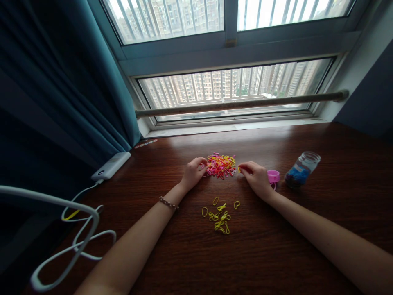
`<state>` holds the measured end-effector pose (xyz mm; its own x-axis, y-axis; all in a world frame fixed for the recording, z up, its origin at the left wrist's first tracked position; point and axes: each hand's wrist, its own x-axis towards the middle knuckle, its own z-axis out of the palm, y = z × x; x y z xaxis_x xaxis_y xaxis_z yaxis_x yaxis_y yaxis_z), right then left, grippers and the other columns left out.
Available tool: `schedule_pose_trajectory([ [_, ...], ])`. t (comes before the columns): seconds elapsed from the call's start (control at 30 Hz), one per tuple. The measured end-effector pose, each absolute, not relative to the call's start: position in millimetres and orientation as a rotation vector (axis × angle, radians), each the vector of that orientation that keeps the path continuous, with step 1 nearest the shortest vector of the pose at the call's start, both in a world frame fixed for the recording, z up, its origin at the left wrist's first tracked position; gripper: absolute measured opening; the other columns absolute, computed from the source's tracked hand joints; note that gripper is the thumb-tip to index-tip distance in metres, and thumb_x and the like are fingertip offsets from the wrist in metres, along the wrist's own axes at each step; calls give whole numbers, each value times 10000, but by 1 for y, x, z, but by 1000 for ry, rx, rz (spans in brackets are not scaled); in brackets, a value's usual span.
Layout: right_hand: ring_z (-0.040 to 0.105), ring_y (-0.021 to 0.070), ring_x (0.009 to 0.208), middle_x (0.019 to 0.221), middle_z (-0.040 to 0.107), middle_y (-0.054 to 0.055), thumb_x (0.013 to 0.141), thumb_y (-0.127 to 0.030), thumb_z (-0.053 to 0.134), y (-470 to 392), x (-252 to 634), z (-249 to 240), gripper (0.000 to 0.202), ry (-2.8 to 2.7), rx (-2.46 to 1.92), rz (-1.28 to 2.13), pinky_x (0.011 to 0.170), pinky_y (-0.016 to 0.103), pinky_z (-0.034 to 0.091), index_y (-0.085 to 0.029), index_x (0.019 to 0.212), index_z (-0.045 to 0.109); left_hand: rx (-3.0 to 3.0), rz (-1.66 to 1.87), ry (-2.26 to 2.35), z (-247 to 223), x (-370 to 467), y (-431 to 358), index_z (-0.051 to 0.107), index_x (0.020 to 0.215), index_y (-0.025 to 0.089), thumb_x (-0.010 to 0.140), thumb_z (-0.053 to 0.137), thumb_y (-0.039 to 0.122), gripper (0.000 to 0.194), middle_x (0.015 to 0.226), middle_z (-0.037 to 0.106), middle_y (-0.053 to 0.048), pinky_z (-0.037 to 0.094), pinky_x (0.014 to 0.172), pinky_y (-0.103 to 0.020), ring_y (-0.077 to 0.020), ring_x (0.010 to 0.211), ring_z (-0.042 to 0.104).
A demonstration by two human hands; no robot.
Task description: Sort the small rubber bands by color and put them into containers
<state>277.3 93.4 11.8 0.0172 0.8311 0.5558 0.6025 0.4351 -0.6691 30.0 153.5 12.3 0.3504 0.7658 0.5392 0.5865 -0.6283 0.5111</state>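
Observation:
A heap of small pink, red, orange and yellow rubber bands (221, 166) lies on the dark wooden table. At its left edge is my left hand (195, 171), thumb and fingers pinched together among the outer bands; what is between them is hidden. Just right of the heap, my right hand (254, 175) pinches a yellow rubber band (239, 169) at its fingertips. Nearer to me, several loose yellow-green rubber bands (221, 217) form a separate scattered group between my forearms. A pink ring-shaped object (273, 176) sits behind my right hand, partly covered by it.
A glass jar (302, 170) with blue and dark contents stands on the right. On the left lie a white power bank (111, 166) and a looped white cable (92, 221). A blue curtain (76, 73) hangs at the left, and a barred window (239, 88) faces me.

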Motion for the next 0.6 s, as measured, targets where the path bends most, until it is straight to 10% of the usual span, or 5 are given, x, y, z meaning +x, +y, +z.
schedule_pose_trajectory([
  [0.6, 616, 191, 795, 860, 670, 56, 782, -212, 528, 96, 279, 9, 155, -1655, -1241, 374, 743, 323, 478, -189, 856, 662, 2327, 1125, 1304, 10, 30, 156, 596, 801, 169, 769, 548, 235, 87, 814, 652, -34, 480, 688, -262, -159, 752, 608],
])
